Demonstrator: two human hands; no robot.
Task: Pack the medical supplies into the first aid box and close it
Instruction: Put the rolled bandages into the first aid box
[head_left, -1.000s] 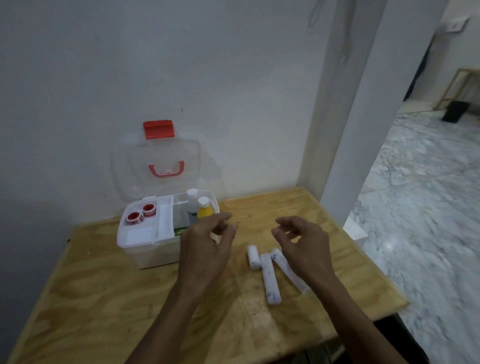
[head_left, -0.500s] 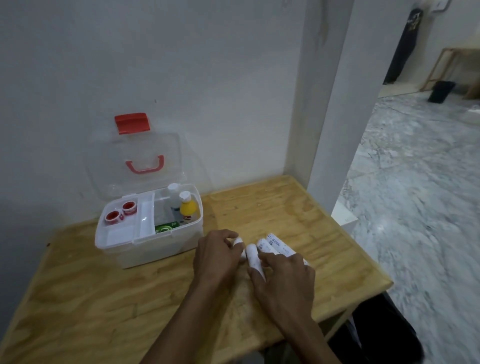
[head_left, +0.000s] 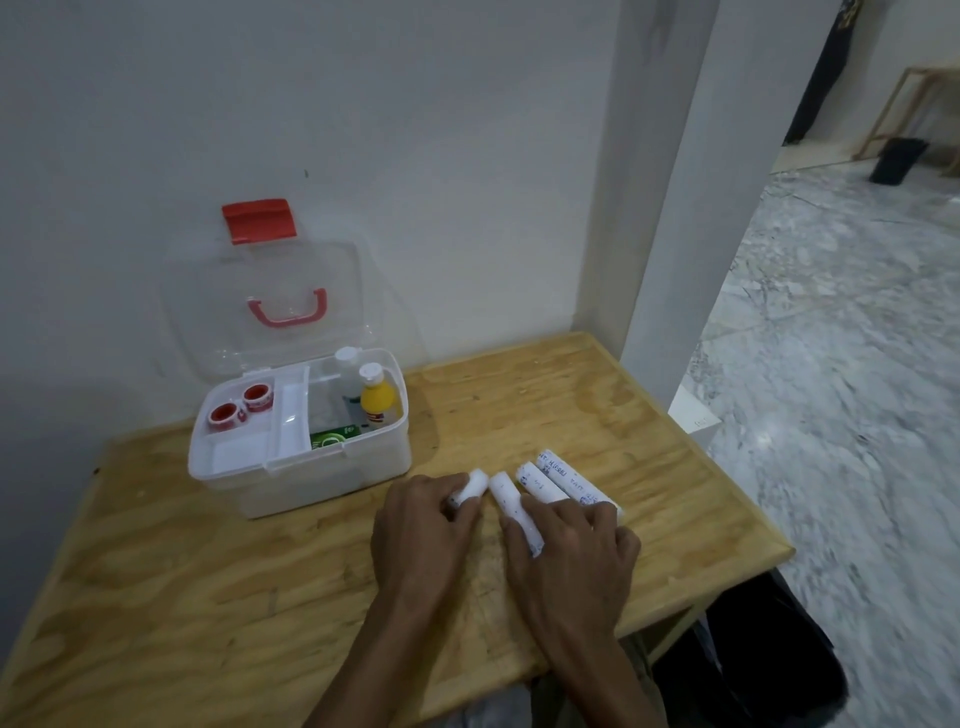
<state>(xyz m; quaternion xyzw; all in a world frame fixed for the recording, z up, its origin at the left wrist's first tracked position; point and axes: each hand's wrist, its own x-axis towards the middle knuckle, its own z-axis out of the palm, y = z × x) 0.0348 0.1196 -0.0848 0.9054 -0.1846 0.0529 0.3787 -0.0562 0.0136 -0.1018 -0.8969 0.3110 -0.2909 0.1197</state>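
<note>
The first aid box (head_left: 311, 483) is white, and its clear lid (head_left: 270, 312) stands open against the wall. Its tray holds two red tape rolls (head_left: 240, 406). A yellow bottle (head_left: 378, 402), a white bottle (head_left: 345, 370) and a green packet (head_left: 332, 437) sit in the main compartment. Several white bandage rolls lie side by side on the wooden table (head_left: 182, 582), to the right of the box. My left hand (head_left: 421, 530) curls around the short roll (head_left: 471, 486). My right hand (head_left: 571, 545) grips the longer rolls (head_left: 563, 475), with the thumb against the nearest one (head_left: 506, 496).
The white wall runs right behind the box, and a pillar (head_left: 660, 208) stands at the table's far right corner. The table's right edge (head_left: 748, 499) drops to a marble floor. A dark object (head_left: 748, 660) lies under the near right corner.
Both hands dropped from hovering above the table onto the bandage rolls and closed on them. The rolls were gathered closer together. In the last half second the hands have hardly moved.
</note>
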